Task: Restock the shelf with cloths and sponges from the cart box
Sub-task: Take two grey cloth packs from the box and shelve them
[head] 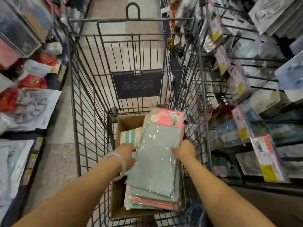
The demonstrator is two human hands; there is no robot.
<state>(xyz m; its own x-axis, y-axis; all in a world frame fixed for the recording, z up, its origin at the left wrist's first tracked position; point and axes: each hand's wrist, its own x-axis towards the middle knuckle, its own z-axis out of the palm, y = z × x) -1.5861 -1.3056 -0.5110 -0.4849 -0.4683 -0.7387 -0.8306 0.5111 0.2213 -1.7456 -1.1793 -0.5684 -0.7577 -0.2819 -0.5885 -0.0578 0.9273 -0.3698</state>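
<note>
Both forearms reach forward and down into a wire shopping cart (91,79), at whose near end sits an open cardboard box (129,123). The box is the landmark here.

Over the box, a stack of green cloth packs (157,159) in clear wrap lies tilted, its pink header card (168,118) at the far end, raised above the box's far right corner. The stack's near end fans out low in the box, where pink and pale edges of more packs (147,203) show beneath it.

The left hand (127,155) is at the stack's left edge, palm turned inward, fingers curled against and under the side of the packs; how far they wrap beneath is hidden. A pale bangle (122,164) circles that wrist. The right hand (184,151) meets the stack's right edge, thumb lying on the wrap on top, the other fingers out of sight behind the packs. Together the two hands hold the stack between them.

Inside the box, left of the stack, a striped green-and-white cloth (130,135) lies lower down.

To the right of the box, beyond the cart's wire side, stands a shelf rack (255,89) with packaged goods hanging from pegs. To the left of the box, across a strip of floor (55,154), another shelf (24,99) carries white and red packages.
</note>
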